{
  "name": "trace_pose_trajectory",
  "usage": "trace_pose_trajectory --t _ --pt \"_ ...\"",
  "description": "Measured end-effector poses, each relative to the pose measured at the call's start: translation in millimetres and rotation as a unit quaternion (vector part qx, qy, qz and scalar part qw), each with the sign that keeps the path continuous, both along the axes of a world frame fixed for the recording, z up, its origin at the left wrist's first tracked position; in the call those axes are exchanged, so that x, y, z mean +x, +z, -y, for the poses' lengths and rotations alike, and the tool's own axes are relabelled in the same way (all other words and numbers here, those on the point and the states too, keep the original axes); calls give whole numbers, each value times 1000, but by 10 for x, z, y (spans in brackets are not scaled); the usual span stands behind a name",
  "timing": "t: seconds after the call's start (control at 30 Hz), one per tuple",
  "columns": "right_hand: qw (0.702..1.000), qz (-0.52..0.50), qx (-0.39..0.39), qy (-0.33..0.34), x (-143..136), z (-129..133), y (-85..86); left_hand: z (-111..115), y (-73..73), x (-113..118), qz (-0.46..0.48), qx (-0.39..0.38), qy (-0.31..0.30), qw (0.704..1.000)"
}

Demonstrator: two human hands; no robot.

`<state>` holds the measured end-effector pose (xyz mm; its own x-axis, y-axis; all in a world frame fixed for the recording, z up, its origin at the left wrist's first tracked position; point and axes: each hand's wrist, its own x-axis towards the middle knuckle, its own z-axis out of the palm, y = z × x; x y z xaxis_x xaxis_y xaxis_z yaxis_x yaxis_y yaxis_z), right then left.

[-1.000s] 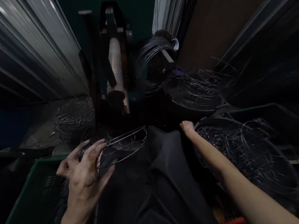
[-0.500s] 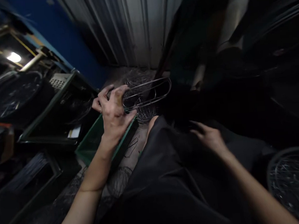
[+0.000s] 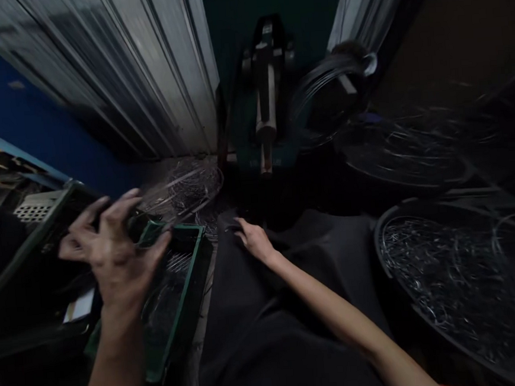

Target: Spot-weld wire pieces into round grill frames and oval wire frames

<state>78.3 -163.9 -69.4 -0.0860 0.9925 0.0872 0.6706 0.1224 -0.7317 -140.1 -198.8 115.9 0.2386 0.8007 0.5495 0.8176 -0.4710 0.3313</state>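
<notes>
My left hand (image 3: 115, 252) is raised at the left, blurred. A thin wire loop (image 3: 188, 213) spans from its thumb and index finger toward the right, and the other fingers are spread. Below it stands a green crate (image 3: 183, 300) with thin wire pieces inside. My right hand (image 3: 257, 243) is over the dark cloth on my knee, its fingers drawn together; whatever is at the fingertips is too small and dark to make out.
A tangle of wire (image 3: 194, 186) lies on the floor by the metal wall. A machine (image 3: 265, 97) stands ahead. At the right are a large tub (image 3: 395, 271) of small metal pieces and a wire coil (image 3: 329, 86). Another crate (image 3: 28, 339) is at the left.
The view has turned right, showing the machine and tub more fully. My left hand, with the loop, appears farther left and lower. My right hand has come in nearer the knee.
</notes>
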Motion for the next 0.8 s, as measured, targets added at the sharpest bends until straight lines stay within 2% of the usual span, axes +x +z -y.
trace_pose_trajectory --t 0.1,0.2,0.23,0.3,0.37,0.47,0.57,0.63,0.7,0.8 --pt "999 -5 11 -32 510 481 -119 -99 -188 315 -52 17 -24 998" --pt "986 -5 52 -159 1050 1024 -316 -285 -455 691 -112 -29 -65 991" --pt "983 0 47 -175 1178 1168 -348 -367 -553 812 -123 -54 -83 987" --pt "978 -21 -2 -208 1328 1387 -313 -523 -754 1027 -126 -103 -121 979" --pt "958 -77 -64 -269 1362 1505 -141 -635 -949 1201 -125 -144 -161 968" --pt "918 -195 -119 -323 1336 1466 236 -705 -1198 1363 -118 -180 -208 954" --pt "903 -292 -154 -275 1323 1228 522 -728 -1354 1409 -108 -203 -221 948" --pt "900 -333 -160 -230 1311 1015 605 -731 -1400 1406 -106 -214 -216 947" --pt "905 -345 -161 -188 1281 793 616 -717 -1414 1406 -111 -223 -210 945" --pt "945 -264 -131 -141 1203 507 558 -677 -1406 1411 -123 -234 -206 942"
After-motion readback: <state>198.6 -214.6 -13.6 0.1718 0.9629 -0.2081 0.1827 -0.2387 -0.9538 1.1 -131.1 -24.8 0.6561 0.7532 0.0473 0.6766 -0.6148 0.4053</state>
